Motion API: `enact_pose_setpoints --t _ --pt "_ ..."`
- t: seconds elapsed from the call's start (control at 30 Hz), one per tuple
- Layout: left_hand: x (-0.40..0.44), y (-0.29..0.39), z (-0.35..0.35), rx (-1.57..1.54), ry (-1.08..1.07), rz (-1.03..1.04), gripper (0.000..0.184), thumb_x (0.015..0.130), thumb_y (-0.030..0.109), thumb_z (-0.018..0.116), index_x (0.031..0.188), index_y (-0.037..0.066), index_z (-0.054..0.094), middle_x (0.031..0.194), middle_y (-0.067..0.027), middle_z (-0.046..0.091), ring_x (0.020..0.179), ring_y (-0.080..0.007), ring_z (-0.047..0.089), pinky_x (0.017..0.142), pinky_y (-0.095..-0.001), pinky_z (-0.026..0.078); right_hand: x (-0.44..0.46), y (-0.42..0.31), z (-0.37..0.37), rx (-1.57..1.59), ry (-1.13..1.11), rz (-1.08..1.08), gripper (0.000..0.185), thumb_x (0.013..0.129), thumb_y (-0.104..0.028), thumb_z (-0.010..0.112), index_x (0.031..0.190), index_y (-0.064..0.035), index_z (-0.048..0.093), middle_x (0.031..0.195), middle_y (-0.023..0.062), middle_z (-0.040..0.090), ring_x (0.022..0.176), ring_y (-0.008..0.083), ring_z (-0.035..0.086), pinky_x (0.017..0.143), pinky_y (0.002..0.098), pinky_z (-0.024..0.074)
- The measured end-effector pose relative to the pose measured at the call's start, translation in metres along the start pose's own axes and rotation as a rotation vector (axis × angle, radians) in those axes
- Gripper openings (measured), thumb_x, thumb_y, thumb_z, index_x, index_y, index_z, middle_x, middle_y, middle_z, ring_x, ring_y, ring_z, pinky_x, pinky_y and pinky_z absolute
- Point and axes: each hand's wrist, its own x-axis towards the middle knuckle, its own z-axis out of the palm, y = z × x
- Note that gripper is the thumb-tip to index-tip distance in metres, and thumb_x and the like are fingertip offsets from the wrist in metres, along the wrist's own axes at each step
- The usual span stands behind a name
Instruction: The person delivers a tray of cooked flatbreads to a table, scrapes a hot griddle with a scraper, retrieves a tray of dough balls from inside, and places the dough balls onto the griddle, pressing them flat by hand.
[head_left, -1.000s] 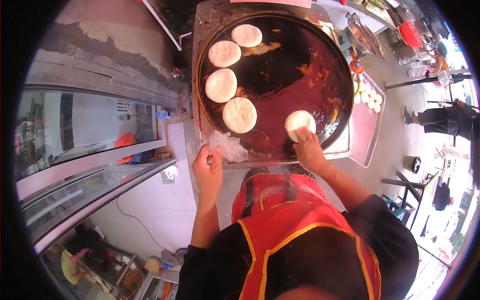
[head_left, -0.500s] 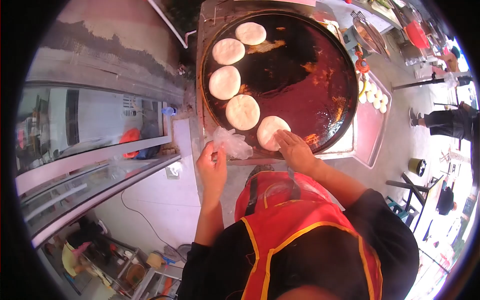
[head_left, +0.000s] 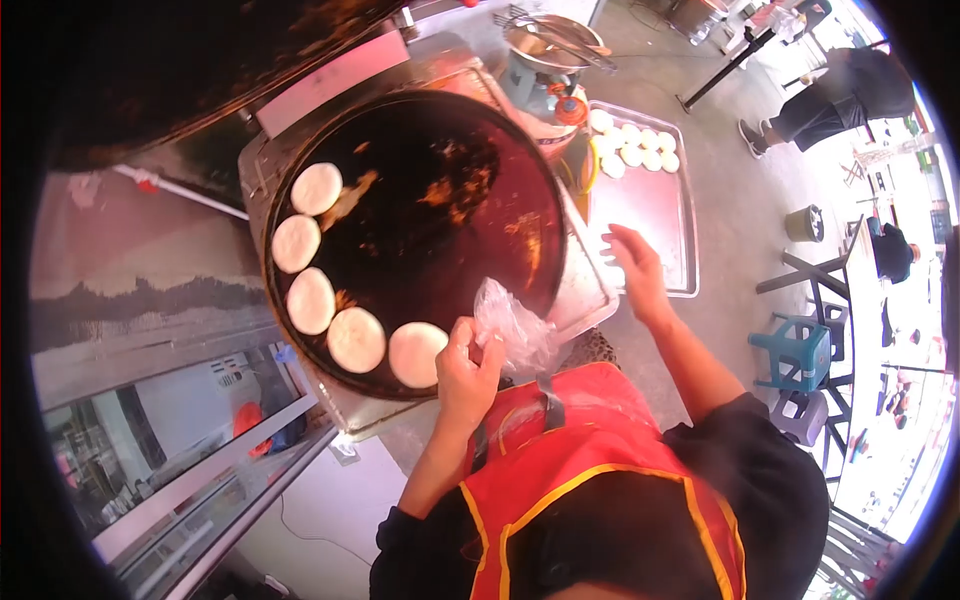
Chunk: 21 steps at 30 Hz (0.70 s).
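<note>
My left hand (head_left: 470,368) pinches a crumpled clear plastic bag (head_left: 513,328) over the front edge of the large round griddle (head_left: 430,100). Several flat white dough rounds lie in an arc along the griddle's left and front rim; the nearest dough round (head_left: 418,354) sits just left of my left hand. My right hand (head_left: 637,262) is off the griddle with nothing in it, fingers apart, beside the metal tray (head_left: 660,230). Several small dough balls (head_left: 631,155) rest in the far part of that tray.
A pot (head_left: 556,42) with tongs across it stands beyond the griddle, near an orange gas regulator (head_left: 571,110). A dark round lid (head_left: 200,70) looms at upper left. A person in black (head_left: 840,95) stands at right. Teal stool (head_left: 795,350) and bucket (head_left: 804,224) are on the floor.
My right hand has left the front dough round and moved right to the tray. My left hand still holds the bag. The view has turned toward the right.
</note>
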Motion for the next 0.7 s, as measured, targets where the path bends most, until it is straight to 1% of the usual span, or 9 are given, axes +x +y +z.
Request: enact_pose_setpoints --t 0.03,0.13,0.27,0.3,0.37,0.4,0.5,0.57,0.7 --pt "0.003 0.003 0.019 -0.032 -0.02 -0.022 0.015 0.081 0.01 0.061 0.079 0.003 0.049 0.063 -0.0109 0.053 0.052 -0.0189 0.052 0.05 -0.0313 0.041 0.018 0.024 -0.034 0.031 0.113 0.109 0.037 0.092 -0.013 0.052 0.125 0.0022 0.048 0.113 0.0107 0.058 0.098 0.0175 0.058 0.085 0.0296 0.0465" --pt "0.018 0.013 0.074 0.093 -0.103 -0.019 0.014 0.081 0.011 0.061 0.079 0.003 0.049 0.065 -0.0121 0.055 0.054 -0.0228 0.053 0.052 -0.033 0.042 0.083 0.127 -0.134 0.237 0.321 0.407 0.041 0.088 -0.013 0.058 0.125 0.0021 0.048 0.111 0.012 0.059 0.099 0.0213 0.058 0.083 0.0306 0.0472" --pt "0.04 0.013 0.168 0.113 -0.089 -0.147 0.012 0.081 0.011 0.062 0.082 0.003 0.054 0.067 -0.0127 0.056 0.058 -0.0235 0.056 0.056 -0.0319 0.044 0.196 0.239 -0.202 0.33 0.289 0.614 0.046 0.084 -0.014 0.06 0.126 0.0016 0.048 0.104 0.0091 0.057 0.086 0.0191 0.055 0.077 0.0304 0.0458" --pt "0.047 0.015 0.195 0.127 -0.087 -0.241 0.012 0.08 0.012 0.062 0.083 0.003 0.055 0.068 -0.013 0.056 0.059 -0.0242 0.056 0.056 -0.0319 0.045 0.225 0.268 -0.21 0.332 0.28 0.609 0.046 0.083 -0.014 0.061 0.125 0.0012 0.049 0.099 0.007 0.056 0.08 0.0167 0.053 0.072 0.0292 0.0446" --pt "0.057 0.02 0.242 0.167 -0.1 -0.426 0.013 0.08 0.012 0.063 0.085 0.003 0.056 0.07 -0.0137 0.058 0.06 -0.0255 0.057 0.058 -0.0318 0.046 0.274 0.298 -0.217 0.194 0.258 0.644 0.05 0.082 -0.014 0.061 0.127 0.0023 0.047 0.11 0.011 0.056 0.094 0.0216 0.053 0.082 0.0329 0.0448" --pt "0.051 -0.002 0.26 0.058 -0.142 -0.521 0.014 0.08 0.013 0.064 0.087 0.003 0.058 0.071 -0.0121 0.06 0.06 -0.0212 0.057 0.059 -0.0314 0.046 0.301 0.309 -0.217 0.123 0.247 0.656 0.052 0.081 -0.014 0.062 0.128 0.0029 0.047 0.115 0.013 0.055 0.101 0.0241 0.052 0.087 0.0347 0.0449" --pt "0.047 -0.039 0.306 0.075 -0.143 -0.523 0.014 0.08 0.013 0.064 0.087 0.002 0.058 0.069 -0.0064 0.058 0.061 -0.0118 0.054 0.057 -0.0279 0.045 0.364 0.337 -0.212 0.005 0.208 0.556 0.056 0.081 -0.017 0.064 0.129 0.0045 0.045 0.119 0.0161 0.055 0.107 0.0251 0.053 0.088 0.034 0.044" --pt "0.069 -0.026 0.32 0.228 -0.157 -0.453 0.014 0.079 0.013 0.064 0.086 0.002 0.058 0.069 -0.0051 0.057 0.061 -0.0092 0.053 0.057 -0.0266 0.044 0.408 0.379 -0.21 -0.062 0.152 0.451 0.052 0.081 -0.02 0.064 0.124 0.0041 0.049 0.111 0.0132 0.058 0.099 0.0217 0.055 0.081 0.032 0.0447" --pt "0.08 -0.034 0.339 0.216 -0.123 -0.654 0.014 0.079 0.013 0.063 0.087 0.001 0.059 0.069 -0.0054 0.057 0.061 -0.0097 0.054 0.057 -0.0259 0.044 0.44 0.384 -0.191 -0.085 0.192 0.234 0.045 0.079 -0.021 0.066 0.114 0.0046 0.054 0.106 0.014 0.061 0.091 0.0215 0.059 0.074 0.0329 0.0473"
